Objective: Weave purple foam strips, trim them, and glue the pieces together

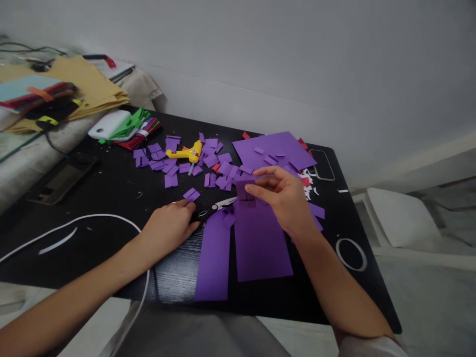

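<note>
My right hand [280, 198] is closed in a pinch on a small folded piece of purple paper [244, 190], held up above a large purple sheet [260, 248]. On the black tabletop rests my left hand [167, 225], its fingers and thumb closed around the dark handle of a pair of scissors [219, 204]. The blades point right, toward the held piece, and part of the handle is hidden by the fingers. A narrow purple strip [214, 263] lies just below the scissors. Several small folded purple pieces [210, 160] are scattered beyond both hands.
A yellow glue gun [188, 152] lies among the pieces. Another purple sheet [275, 148] is at the back right, near white scraps [308, 174]. Bundled colored strips [139, 128] sit back left. A white cable [107, 215] loops past my left arm. A phone [59, 178] lies at left.
</note>
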The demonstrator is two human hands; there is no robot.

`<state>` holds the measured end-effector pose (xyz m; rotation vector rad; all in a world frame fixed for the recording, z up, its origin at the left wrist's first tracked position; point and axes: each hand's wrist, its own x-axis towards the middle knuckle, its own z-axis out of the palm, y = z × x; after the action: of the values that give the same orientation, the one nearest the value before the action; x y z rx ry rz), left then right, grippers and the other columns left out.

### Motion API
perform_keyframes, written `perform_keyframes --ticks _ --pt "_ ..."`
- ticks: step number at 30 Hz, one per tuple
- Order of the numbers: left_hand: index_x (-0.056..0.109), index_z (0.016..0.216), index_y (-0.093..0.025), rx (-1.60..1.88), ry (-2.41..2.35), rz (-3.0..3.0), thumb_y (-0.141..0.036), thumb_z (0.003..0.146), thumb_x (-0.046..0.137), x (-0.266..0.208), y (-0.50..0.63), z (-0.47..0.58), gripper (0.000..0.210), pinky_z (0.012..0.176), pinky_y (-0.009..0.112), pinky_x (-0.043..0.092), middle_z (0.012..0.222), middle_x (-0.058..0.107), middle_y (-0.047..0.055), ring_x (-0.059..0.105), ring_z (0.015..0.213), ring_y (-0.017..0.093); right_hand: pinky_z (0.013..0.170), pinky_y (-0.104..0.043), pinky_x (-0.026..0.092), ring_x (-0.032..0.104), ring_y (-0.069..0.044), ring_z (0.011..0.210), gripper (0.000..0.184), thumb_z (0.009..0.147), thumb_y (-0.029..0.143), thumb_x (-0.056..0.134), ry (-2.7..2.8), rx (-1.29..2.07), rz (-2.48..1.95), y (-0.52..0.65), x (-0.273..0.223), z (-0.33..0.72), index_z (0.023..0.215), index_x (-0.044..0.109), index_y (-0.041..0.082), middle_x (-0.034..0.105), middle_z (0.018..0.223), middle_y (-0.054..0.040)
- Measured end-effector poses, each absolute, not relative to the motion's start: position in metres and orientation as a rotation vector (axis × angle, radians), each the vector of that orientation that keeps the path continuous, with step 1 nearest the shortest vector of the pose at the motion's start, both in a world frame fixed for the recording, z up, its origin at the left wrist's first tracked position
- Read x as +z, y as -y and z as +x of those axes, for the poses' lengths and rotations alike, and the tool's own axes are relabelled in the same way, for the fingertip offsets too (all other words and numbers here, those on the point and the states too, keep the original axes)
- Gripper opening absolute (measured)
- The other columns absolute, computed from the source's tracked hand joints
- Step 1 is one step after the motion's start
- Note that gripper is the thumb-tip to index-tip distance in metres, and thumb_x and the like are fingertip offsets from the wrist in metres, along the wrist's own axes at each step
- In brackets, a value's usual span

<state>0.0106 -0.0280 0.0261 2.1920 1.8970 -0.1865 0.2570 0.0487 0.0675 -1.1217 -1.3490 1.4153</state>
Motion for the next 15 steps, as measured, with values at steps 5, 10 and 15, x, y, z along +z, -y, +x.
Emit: perform_keyframes --ticks 5,10,15 --pt "0.071 0.102 -0.015 -0.106 -1.801 2.213 -0.034 0.095 0.061 0.027 0.027 0.012 0.023 0.072 0.039 0.055 0.104 0.073 0.013 0.074 0.087 0.030 0.071 -0.033 0.062 0.075 -0.018 0.072 0.039 0.067 0.035 0.094 1.413 1.387 -1.133 -0.051 0.067 0.259 0.098 0.073 0.023 0.077 0.076 0.0003" --pt "0.072 0.097 -0.018 0.432 -1.554 2.078 -0.040 0.100 0.053 0.044 0.009 0.017 0.029 0.069 0.031 0.051 0.086 0.073 0.005 0.069 0.076 0.020 0.075 -0.033 0.061 0.076 -0.019 0.075 0.039 0.064 0.033 0.095 1.417 1.479 -1.134 -0.046 0.059 0.248 0.094 0.073 0.022 0.077 0.076 0.0009" --pt "0.071 0.096 -0.017 0.842 -1.227 1.902 -0.041 0.097 0.062 0.038 -0.007 0.028 0.026 0.066 0.024 0.049 0.080 0.070 0.000 0.063 0.071 0.014 0.079 -0.033 0.061 0.075 -0.018 0.075 0.042 0.060 0.032 0.096 1.367 1.588 -1.134 -0.045 0.044 0.238 0.093 0.072 0.020 0.076 0.076 0.0016"
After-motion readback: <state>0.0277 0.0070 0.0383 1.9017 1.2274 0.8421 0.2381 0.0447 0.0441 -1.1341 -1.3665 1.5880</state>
